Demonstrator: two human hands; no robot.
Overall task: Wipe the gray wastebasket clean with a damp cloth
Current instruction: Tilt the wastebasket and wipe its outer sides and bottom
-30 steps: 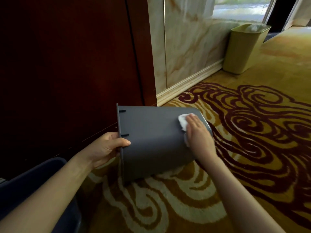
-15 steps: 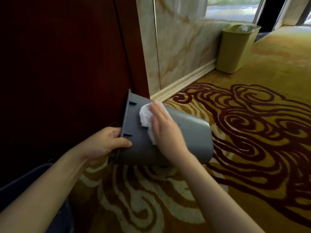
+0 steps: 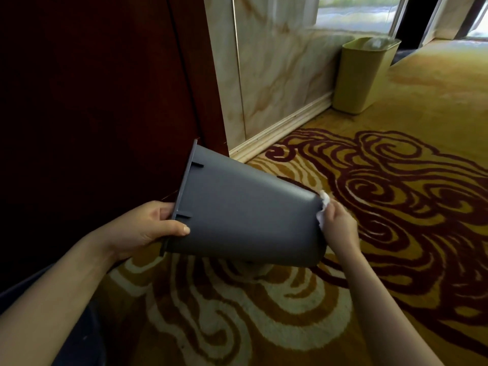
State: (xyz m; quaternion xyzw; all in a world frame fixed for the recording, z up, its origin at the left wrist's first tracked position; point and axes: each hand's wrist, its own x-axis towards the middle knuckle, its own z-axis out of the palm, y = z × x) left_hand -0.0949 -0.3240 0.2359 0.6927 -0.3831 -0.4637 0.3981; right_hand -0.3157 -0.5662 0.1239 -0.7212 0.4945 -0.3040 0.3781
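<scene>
The gray wastebasket (image 3: 245, 215) is held on its side above the carpet, rim to the left, bottom to the right. My left hand (image 3: 148, 228) grips its rim, thumb lying on the outer wall. My right hand (image 3: 339, 224) is at the bottom end of the basket, closed on a white cloth (image 3: 324, 207) that presses against the bottom edge. Most of the cloth is hidden behind the basket and my fingers.
A yellow-green wastebasket (image 3: 364, 75) stands by the marble wall (image 3: 277, 75) at the back right. A dark red wooden panel (image 3: 105, 88) fills the left. A dark blue container (image 3: 79, 326) sits at the lower left. Patterned carpet (image 3: 396, 194) covers the floor.
My right hand has slid the cloth from near the rim along the wall to the bottom end. The basket has tilted, its bottom end now lower to the right.
</scene>
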